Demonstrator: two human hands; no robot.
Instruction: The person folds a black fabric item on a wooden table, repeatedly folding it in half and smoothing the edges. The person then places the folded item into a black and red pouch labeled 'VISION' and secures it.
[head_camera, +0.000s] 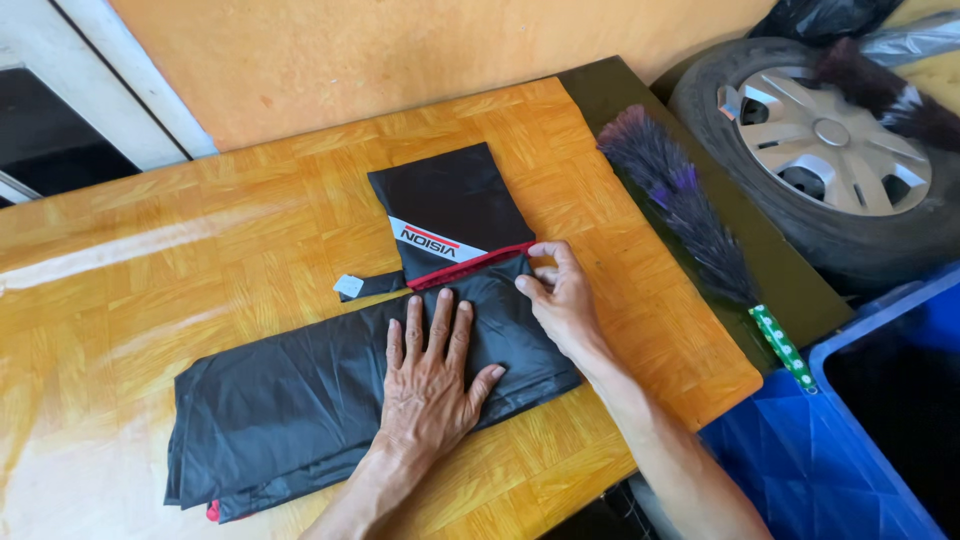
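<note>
Right hand (560, 300) pinching the red-trimmed mouth of a black pouch (450, 205) between thumb and fingertips, at centre frame. Left hand (432, 375) flat and open, fingers spread, pressing down on the folded black fabric (290, 400) just below; holding nothing, only pinning.

Fabric lying as a long band from lower left to centre on the orange wooden table (200, 250), its right end meeting the pouch mouth. Small white tag (348, 286) just left of the pouch.

Risks, as judged: slick fabric likely to spring open or slide if the flat palm lifts; bulk at the right end may bunch against the narrow pouch mouth; pinch on the trim is slight and could slip.

Edges and room: table's lower-right edge close to the right forearm, fabric's right corner near it, blue crate (830, 450) below the drop. Feather duster (690, 215) on a dark board at right, tyre (830, 150) beyond. Open tabletop at left and upper left.
</note>
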